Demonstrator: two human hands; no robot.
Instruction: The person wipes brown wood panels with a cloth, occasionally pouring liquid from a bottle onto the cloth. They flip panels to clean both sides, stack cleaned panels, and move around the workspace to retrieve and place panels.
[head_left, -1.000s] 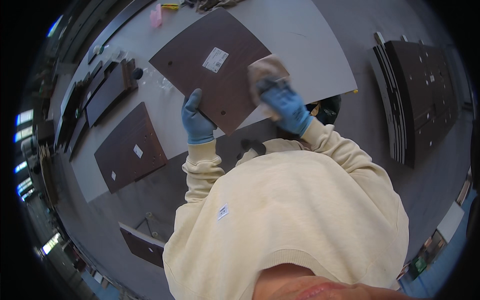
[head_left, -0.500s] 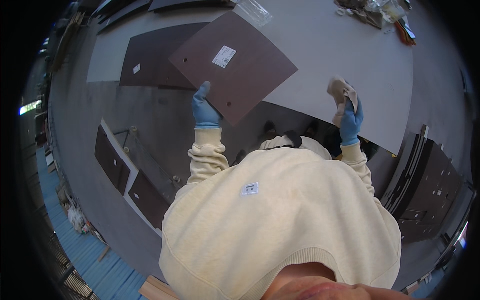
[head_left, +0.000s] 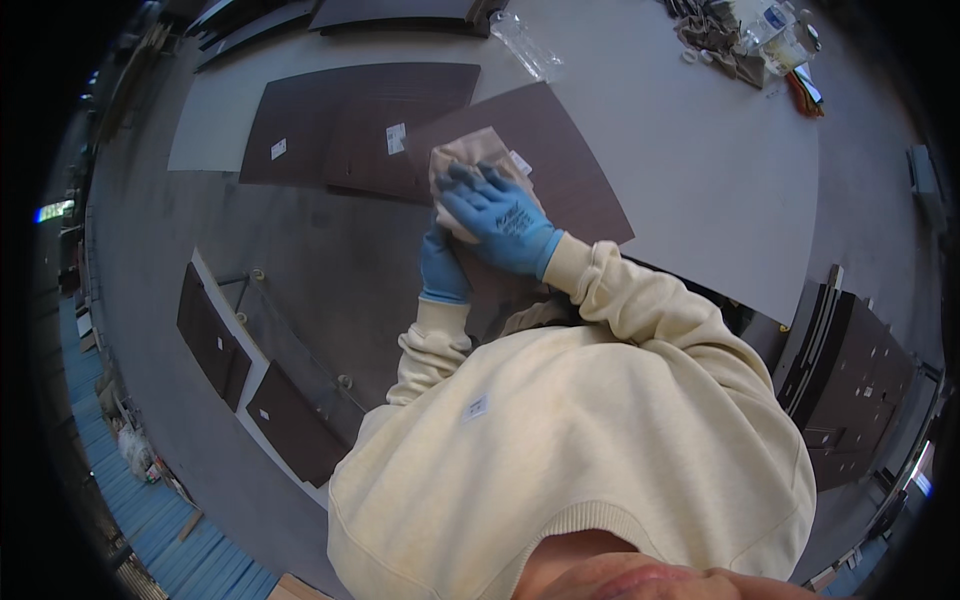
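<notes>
My right hand (head_left: 505,220), in a blue glove, presses a crumpled beige cloth (head_left: 468,152) onto a dark brown panel (head_left: 575,160) with a white label. The cloth and hand cover part of that label and the panel's left portion. At the panel's near left edge is my left hand (head_left: 443,268), also gloved in blue, gripping the edge; its fingertips are hidden behind the right hand and cloth. Under and beside the held panel, other brown panels (head_left: 300,110) with white labels lie on the pale table (head_left: 720,180).
Stacked dark boards (head_left: 400,14) lie at the table's far left. A clear plastic wrapper (head_left: 525,45) is behind the held panel; bottles and scraps (head_left: 770,40) sit at the far right corner. A trolley with panels (head_left: 290,410) stands left, a panel stack (head_left: 845,385) right.
My right hand has moved left with the cloth, from beside the panel onto its face. The panel has turned and shifted slightly right and nearer. My left hand still holds its edge.
</notes>
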